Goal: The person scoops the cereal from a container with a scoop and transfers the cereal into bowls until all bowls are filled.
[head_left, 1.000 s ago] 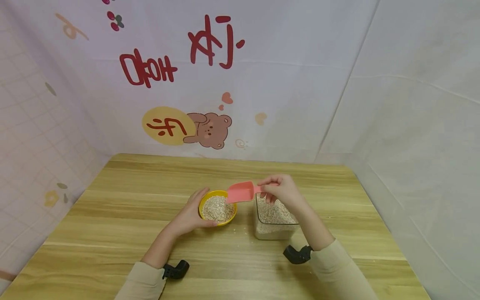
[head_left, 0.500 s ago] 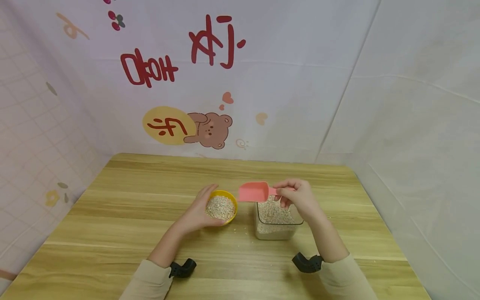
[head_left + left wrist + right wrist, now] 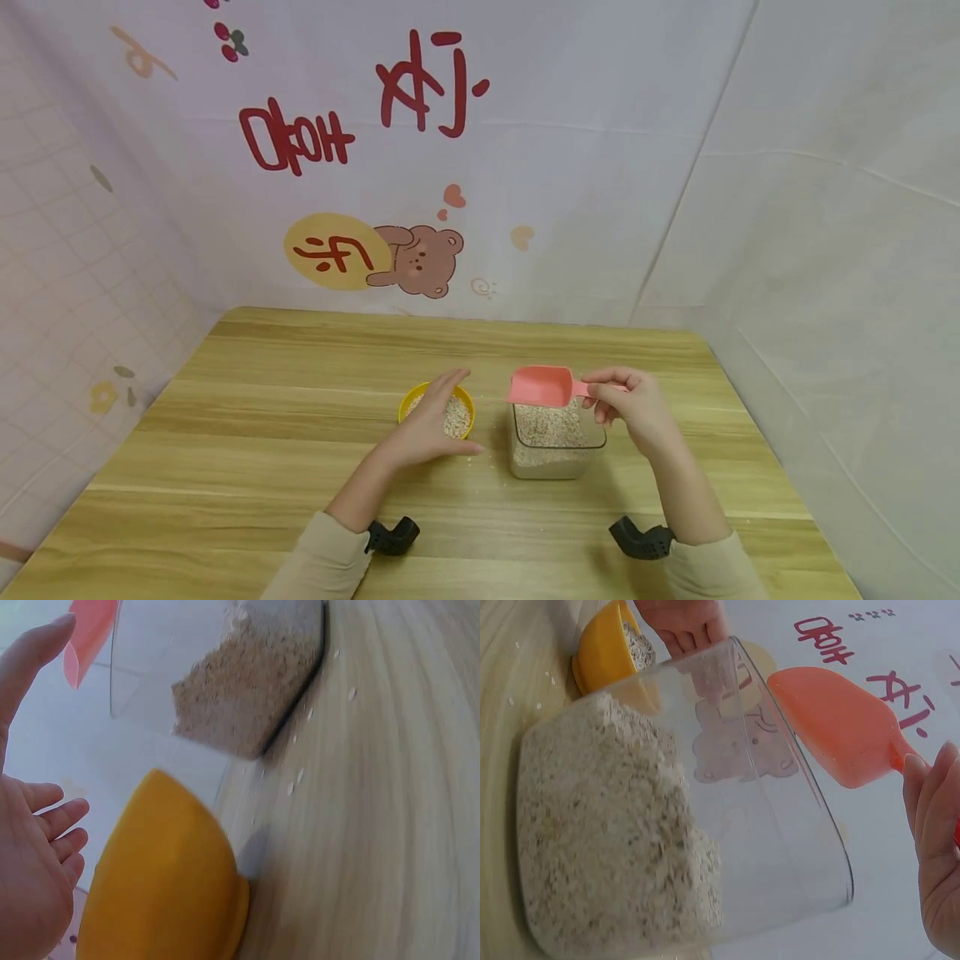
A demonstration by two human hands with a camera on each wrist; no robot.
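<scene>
Over the yellow bowl (image 3: 404, 410) of oat flakes (image 3: 456, 417), my left hand (image 3: 429, 429) hovers with its fingers spread, apart from the bowl in the left wrist view. My right hand (image 3: 634, 406) pinches the handle of a pink scoop (image 3: 542, 387). That scoop is held above a clear square container (image 3: 551, 467), which is partly filled with oats (image 3: 604, 840). No oats show in the scoop. In the right wrist view the container's oats slope up to one side, and the bowl (image 3: 600, 656) stands beyond it.
Several loose flakes (image 3: 300, 775) lie on the wooden table (image 3: 480, 533) between bowl and container. A printed white cloth (image 3: 570, 208) hangs behind the table, and another white sheet (image 3: 840, 292) lines its right side.
My right hand has carried the scoop rightward, from the bowl's edge to above the container. My left hand has let go of the bowl and shifted right over it.
</scene>
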